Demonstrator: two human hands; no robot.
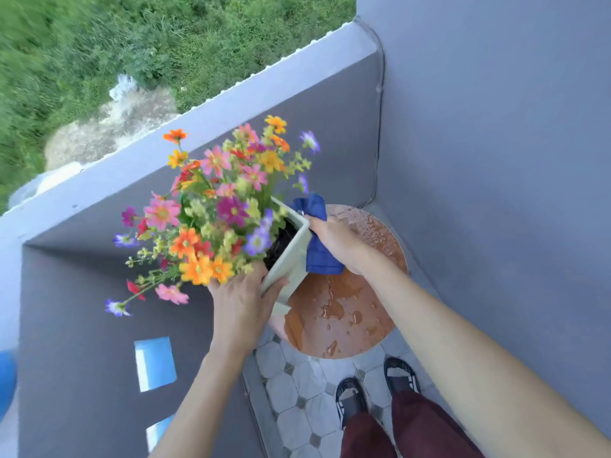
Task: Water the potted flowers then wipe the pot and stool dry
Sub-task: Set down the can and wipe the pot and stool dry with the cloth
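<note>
The stool [344, 312], a round brown seat standing on the tiled floor in the corner of the balcony, is seen to be wet, with puddles and drops spread from its near edge to its far edge. Its top has probably been cleared so that it can be wiped afterwards.

The pot [291, 259], a pale square planter, is held tilted over the left edge of the stool, its mouth leaning to the left; whether its base touches the seat cannot be told. The tilt is judged to expose the right-hand wall to the cloth. The flowers [215, 209] spill from it toward the balcony wall, blurred.

The left hand [239, 305] is clasped around the near corner of the pot, the thumb lying across the near wall and the fingers hidden beneath the blooms, so that the weight is carried there.

The right hand [334, 239] is closed on a blue cloth [319, 249], which is pressed flat against the right wall just below the rim. The cloth lies between the fingers and the pot, its ends hanging above and below the hand.
</note>
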